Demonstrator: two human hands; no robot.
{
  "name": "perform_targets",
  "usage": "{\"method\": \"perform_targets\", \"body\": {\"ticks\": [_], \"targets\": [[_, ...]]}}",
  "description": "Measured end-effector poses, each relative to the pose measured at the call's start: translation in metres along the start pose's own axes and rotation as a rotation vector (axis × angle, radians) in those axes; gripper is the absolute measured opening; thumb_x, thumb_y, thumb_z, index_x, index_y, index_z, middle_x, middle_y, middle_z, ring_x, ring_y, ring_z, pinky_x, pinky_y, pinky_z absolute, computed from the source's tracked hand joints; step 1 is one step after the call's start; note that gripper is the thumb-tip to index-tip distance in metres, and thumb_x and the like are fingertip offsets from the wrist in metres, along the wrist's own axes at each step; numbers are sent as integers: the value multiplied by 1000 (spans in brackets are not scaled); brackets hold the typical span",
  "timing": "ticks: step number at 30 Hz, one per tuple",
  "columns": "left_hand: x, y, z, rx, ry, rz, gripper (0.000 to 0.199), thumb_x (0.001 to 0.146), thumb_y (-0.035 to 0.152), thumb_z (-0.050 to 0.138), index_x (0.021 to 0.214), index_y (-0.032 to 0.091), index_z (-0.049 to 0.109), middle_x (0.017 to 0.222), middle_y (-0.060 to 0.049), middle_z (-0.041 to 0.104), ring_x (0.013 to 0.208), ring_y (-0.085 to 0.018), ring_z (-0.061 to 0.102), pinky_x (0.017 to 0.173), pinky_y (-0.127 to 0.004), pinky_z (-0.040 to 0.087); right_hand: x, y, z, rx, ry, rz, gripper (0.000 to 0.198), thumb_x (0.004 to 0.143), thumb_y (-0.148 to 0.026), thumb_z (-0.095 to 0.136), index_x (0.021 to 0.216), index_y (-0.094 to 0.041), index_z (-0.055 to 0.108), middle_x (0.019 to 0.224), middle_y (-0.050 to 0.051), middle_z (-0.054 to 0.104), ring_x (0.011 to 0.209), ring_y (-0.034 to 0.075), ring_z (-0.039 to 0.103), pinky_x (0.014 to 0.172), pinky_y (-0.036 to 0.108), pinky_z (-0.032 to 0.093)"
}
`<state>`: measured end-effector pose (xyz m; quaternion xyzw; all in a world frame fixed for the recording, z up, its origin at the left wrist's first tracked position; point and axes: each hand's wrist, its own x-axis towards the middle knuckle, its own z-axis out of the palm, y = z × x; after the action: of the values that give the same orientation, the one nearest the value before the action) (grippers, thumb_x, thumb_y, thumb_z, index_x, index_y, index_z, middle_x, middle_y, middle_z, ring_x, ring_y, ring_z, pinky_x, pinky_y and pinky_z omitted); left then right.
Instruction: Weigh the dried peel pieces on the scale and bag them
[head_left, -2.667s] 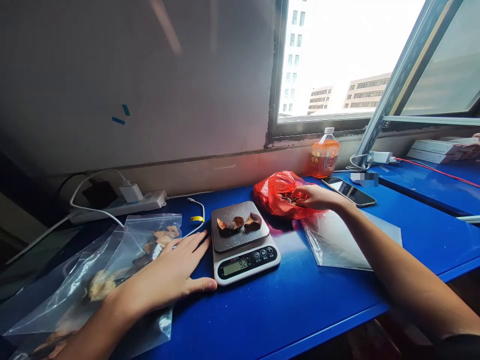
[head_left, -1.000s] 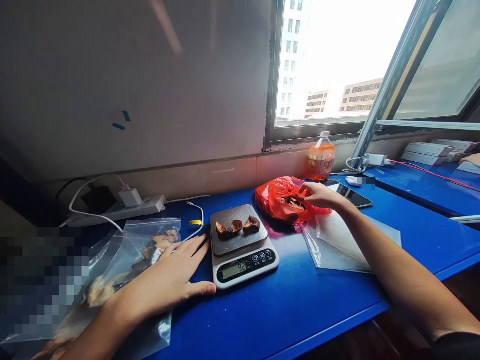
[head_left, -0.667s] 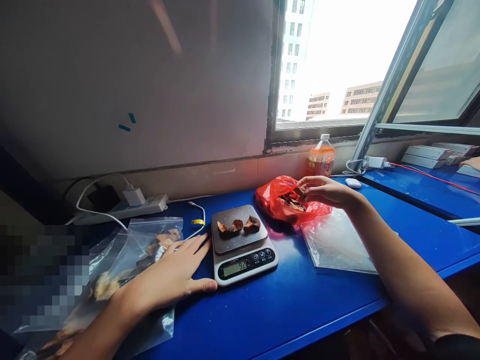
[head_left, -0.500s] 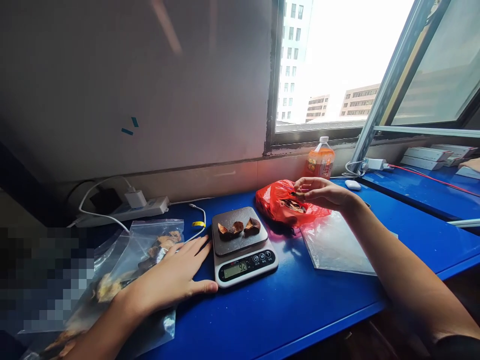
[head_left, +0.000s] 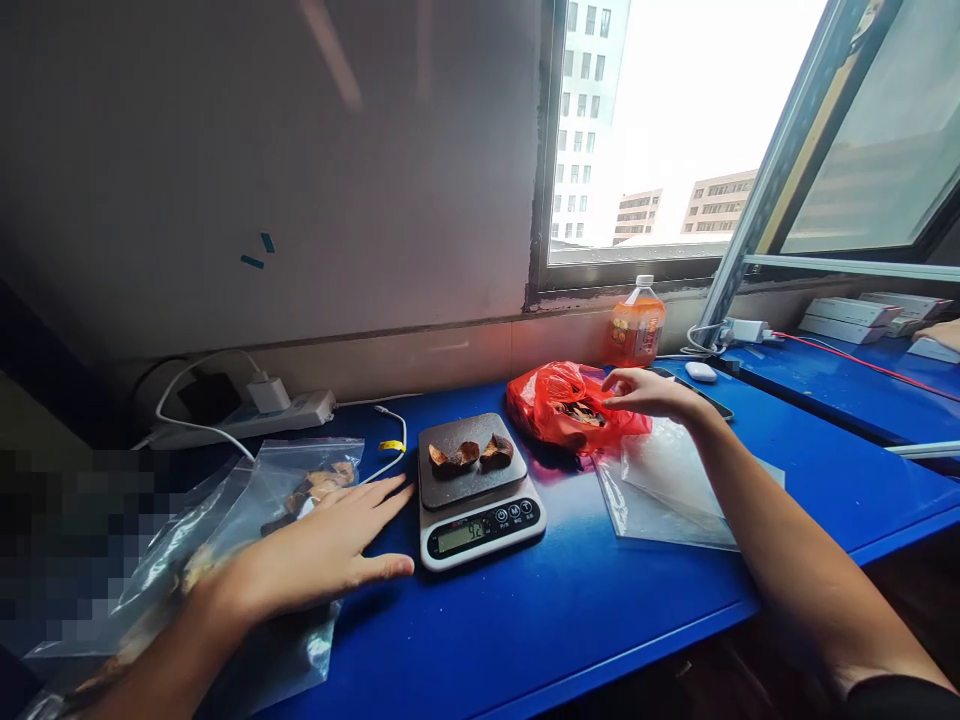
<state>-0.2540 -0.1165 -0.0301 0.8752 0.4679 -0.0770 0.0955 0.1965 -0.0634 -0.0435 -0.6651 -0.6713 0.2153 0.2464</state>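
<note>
The right hand (head_left: 646, 392) reaches into the open top of a red bag (head_left: 559, 405) that sits on the blue table (head_left: 570, 610), behind and to the right of the scale (head_left: 474, 490). Its fingers are bent and close together over the brown dried pieces inside, but I cannot tell if they have hold of one. The left hand (head_left: 315, 550) lies flat and open, fingers spread, on a clear bag (head_left: 262, 520) that has more dried pieces in it, just beside the scale. It grips nothing; it only presses down. Two dried pieces (head_left: 466, 454) sit on the dark plate of the scale, and the little screen shows a number. The pieces look light, dry and curled, so they would likely crack if squeezed hard. A soft pinch with the fingertips at the thick edge of one piece looks best. The red bag is thin and floppy and may slide or crumple when touched. A flat empty clear bag (head_left: 675, 490) lies under the right arm. A bottle (head_left: 636, 325) of orange drink stands by the window, and a phone (head_left: 697, 395) lies near it. A white power strip (head_left: 247, 412) sits by the wall.
</note>
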Motion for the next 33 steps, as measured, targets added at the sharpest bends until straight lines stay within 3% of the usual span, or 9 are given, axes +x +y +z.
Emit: {"method": "perform_targets", "body": {"ticks": [3, 6, 8, 12, 14, 19, 24, 29, 33], "targets": [[-9, 2, -27, -112, 34, -55, 82, 84, 73, 40, 149, 24, 31, 154, -7, 31, 140, -33, 33, 110, -48, 36, 7, -3, 12, -34, 0, -79, 28, 71, -32, 63, 95, -17, 62, 76, 1, 61, 65, 13, 54, 54, 22, 39], [-2, 32, -55, -135, 347, 17, 68, 88, 67, 41, 142, 25, 45, 145, -6, 48, 131, -31, 46, 103, -42, 44, 12, -10, 17, -85, 43, -123, 22, 75, -28, 58, 94, -18, 62, 81, 2, 64, 68, 13, 56, 55, 21, 40], [17, 68, -67, -66, 453, 217, 52, 92, 56, 45, 133, 25, 53, 133, -6, 58, 119, -26, 56, 96, -35, 48, 18, -13, 18, -125, 76, -130, 21, 76, -22, 54, 95, -17, 63, 86, 3, 66, 72, 13, 58, 59, 21, 41], [80, 142, -72, 266, 396, 744, 30, 92, 35, 55, 116, 20, 64, 116, -7, 67, 113, -22, 57, 97, -35, 44, 32, -13, 21, -205, 25, -150, 20, 72, -14, 56, 88, -19, 67, 84, 2, 69, 74, 14, 59, 61, 21, 42], [113, 160, -70, 420, 374, 867, 20, 91, 25, 56, 103, 19, 70, 109, -8, 69, 110, -23, 58, 99, -38, 40, 38, -9, 26, -248, -6, -158, 16, 69, -14, 60, 83, -20, 68, 80, 2, 70, 71, 15, 59, 60, 21, 40], [154, 149, -73, 664, 354, 616, 16, 87, 15, 56, 90, 16, 72, 103, -11, 71, 119, -29, 50, 105, -48, 29, 44, 5, 35, -302, 61, -151, 15, 73, -15, 60, 86, -18, 68, 87, 8, 71, 77, 19, 62, 65, 24, 40], [132, 135, -78, 727, 325, 472, 23, 90, 16, 49, 87, 14, 71, 97, -13, 71, 116, -28, 51, 110, -53, 20, 41, 14, 27, -202, 148, -154, 28, 81, -21, 56, 108, -20, 62, 103, 8, 70, 87, 18, 63, 71, 23, 44], [110, 138, -74, 714, 289, 492, 22, 90, 15, 48, 91, 16, 70, 106, -11, 69, 118, -27, 51, 113, -53, 17, 33, 17, 22, -75, 206, -120, 31, 89, -19, 41, 115, -16, 58, 110, 9, 67, 92, 15, 63, 77, 24, 48], [106, 138, -72, 699, 292, 486, 21, 91, 20, 50, 101, 16, 68, 120, -12, 64, 130, -28, 43, 113, -54, 19, 23, 8, 22, -40, 150, -136, 31, 87, -30, 52, 113, -15, 61, 102, 8, 69, 84, 16, 63, 72, 25, 49]]}}
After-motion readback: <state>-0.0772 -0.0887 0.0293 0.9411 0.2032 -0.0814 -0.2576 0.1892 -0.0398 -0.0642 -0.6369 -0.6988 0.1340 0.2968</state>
